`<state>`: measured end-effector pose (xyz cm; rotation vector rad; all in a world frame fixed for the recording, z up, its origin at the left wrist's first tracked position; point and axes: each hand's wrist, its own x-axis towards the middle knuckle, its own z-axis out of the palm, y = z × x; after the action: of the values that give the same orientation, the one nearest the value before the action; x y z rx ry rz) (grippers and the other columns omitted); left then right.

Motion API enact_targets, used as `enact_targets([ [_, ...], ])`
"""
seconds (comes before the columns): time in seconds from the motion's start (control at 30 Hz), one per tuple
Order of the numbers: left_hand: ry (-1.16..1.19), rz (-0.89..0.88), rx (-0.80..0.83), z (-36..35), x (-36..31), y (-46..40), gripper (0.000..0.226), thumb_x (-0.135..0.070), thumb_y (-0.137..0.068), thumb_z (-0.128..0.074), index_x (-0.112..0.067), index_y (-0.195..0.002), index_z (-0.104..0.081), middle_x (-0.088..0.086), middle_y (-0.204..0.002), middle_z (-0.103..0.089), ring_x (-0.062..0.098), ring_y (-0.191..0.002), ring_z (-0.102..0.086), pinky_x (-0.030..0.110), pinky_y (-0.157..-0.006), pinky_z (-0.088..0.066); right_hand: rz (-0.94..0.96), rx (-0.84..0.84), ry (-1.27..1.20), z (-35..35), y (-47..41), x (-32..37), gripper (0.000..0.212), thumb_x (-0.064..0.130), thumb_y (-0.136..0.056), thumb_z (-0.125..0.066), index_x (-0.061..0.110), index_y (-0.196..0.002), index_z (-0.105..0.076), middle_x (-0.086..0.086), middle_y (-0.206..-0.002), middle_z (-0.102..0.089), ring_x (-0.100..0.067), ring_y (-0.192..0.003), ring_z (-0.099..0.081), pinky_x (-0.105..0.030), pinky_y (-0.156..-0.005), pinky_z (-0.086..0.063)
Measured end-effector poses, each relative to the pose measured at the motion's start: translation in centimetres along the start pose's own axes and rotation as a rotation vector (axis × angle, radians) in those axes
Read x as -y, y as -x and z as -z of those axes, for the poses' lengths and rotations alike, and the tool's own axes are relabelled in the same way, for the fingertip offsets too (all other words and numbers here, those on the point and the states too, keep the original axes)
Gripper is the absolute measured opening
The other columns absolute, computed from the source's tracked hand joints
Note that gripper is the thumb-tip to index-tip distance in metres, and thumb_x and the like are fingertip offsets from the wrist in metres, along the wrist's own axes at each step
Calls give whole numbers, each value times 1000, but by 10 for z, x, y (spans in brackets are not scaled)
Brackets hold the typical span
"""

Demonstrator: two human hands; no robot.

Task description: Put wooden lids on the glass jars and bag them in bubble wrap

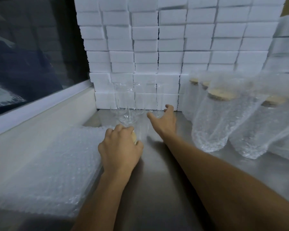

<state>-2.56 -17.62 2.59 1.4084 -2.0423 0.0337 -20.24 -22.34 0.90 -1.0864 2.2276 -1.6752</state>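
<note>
A flat stack of clear bubble-wrap bags (45,165) lies at the left of the steel table (157,189). Just beside it, the left hand (120,147) curls down over a round wooden lid (135,139). Behind stand empty clear glass jars (123,99), against stacked white foam boxes (173,39). The right hand (165,120) reaches toward them, fingers spread, holding nothing. Far right stand lidded jars in bubble wrap (218,119).

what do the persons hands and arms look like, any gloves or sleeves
Both are bare. The left hand and the right hand wear no gloves, and no rings, watch or wristband show on either. The forearms are uncovered as far as the lower edge of the picture, so no sleeve is in view. No marks or tattoos show, though the picture is soft.
</note>
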Motion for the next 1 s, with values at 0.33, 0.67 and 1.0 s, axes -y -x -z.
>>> enact_targets([
  [0.33, 22, 7, 11, -2, -1, 0, 47, -46, -82, -64, -36, -127, -60, -10, -119, -58, 20, -113, -48, 31, -70, -28, 8, -17, 82, -26, -50, -5, 94, 54, -78, -78, 12, -151, -33, -8, -147, -49, -28, -133, -50, -42, -101, -44],
  [0.67, 46, 0, 42, 1, -1, -1, 44, -43, -82, -66, -30, -124, -63, -4, -117, -60, 23, -111, -50, 32, -71, -34, 2, 12, 50, 4, -12, -13, 95, 54, -75, -80, 12, -149, -38, -6, -147, -44, -24, -133, -47, -36, -106, -41],
  [1.0, 179, 79, 142, 7, -8, -6, 53, -42, -79, -65, -30, -131, -61, -1, -130, -59, 26, -120, -51, 38, -90, -45, 11, 119, -10, 76, 81, -16, 102, 61, -66, -86, 21, -149, -42, 3, -131, -58, -14, -116, -59, -34, -99, -51],
])
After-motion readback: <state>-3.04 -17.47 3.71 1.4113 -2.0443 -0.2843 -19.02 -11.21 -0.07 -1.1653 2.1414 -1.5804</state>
